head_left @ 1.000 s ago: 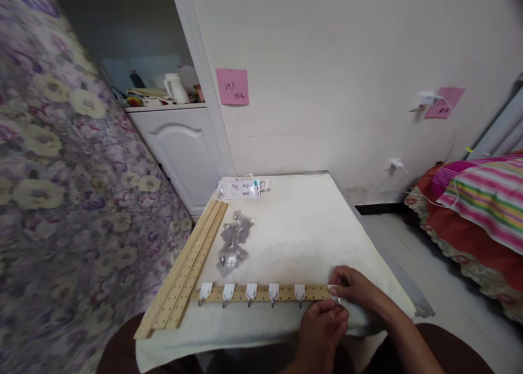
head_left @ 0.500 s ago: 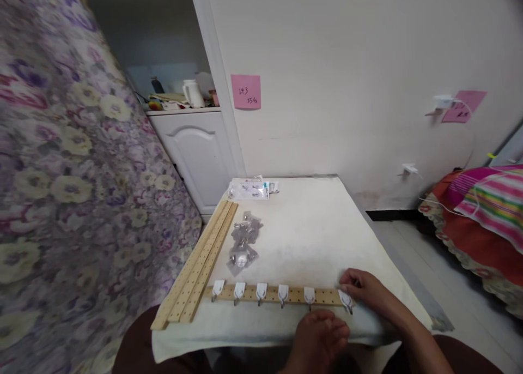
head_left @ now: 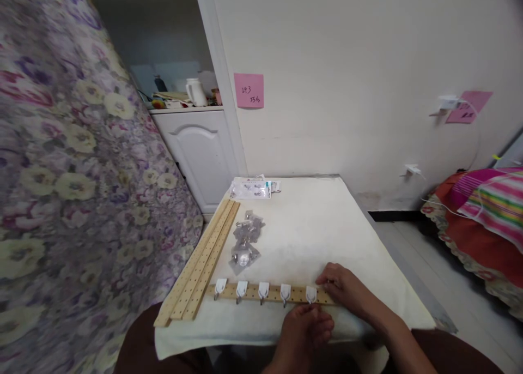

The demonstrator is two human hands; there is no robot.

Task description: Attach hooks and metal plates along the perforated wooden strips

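Observation:
A perforated wooden strip lies across the near part of the table and carries several white hooks in a row. My right hand rests over the strip's right end with its fingers bent. Its fingertips are beside the rightmost visible hook, and it hides whatever is on that end. My left hand sits just below the strip at the table's front edge. Its fingers are curled and what is in them is hidden.
The white-covered table also holds a stack of wooden strips along its left side, a pile of clear hook packets and a flat package at the back. A flowered mattress leans at the left. A striped bed is at the right.
My right hand slid left along the strip and now covers its right end, including the hook seen there before. My left hand also shifted left. The view moved slightly.

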